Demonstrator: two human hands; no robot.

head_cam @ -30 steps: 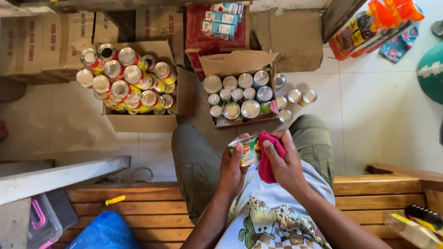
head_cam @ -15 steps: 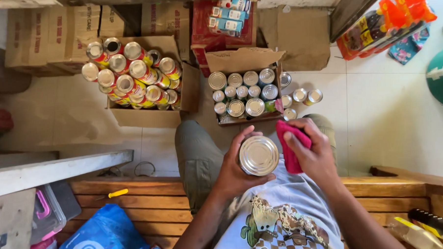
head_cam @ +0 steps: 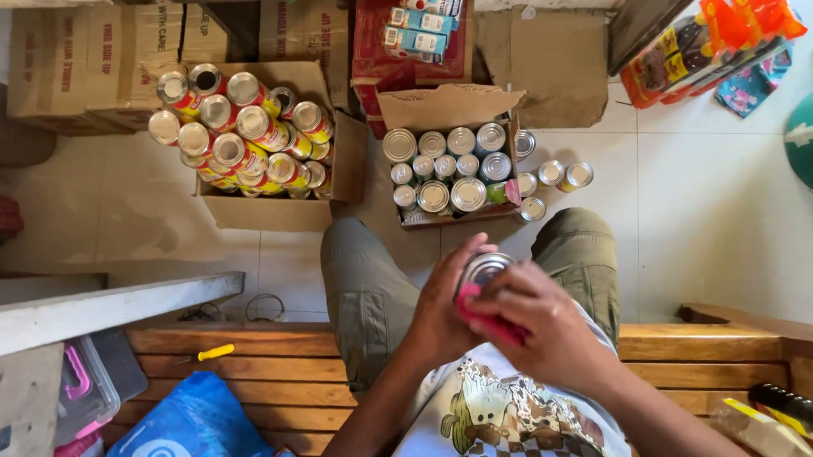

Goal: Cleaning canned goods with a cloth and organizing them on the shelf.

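While the left hand point(head_cam: 441, 313) grips a tin can point(head_cam: 482, 269) and the right hand point(head_cam: 541, 327) presses a pink cloth point(head_cam: 486, 320) on it, two boxes of cans point(head_cam: 445, 169) wait on the floor.

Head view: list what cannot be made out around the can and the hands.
- Can: only part of its silver top shows; both hands hide its sides and label.
- Pink cloth: mostly covered by the right hand; its shape is unclear.
- Left hand: its palm is hidden behind the can.
- Small cans in the open box: labels hidden, only lids face the camera.
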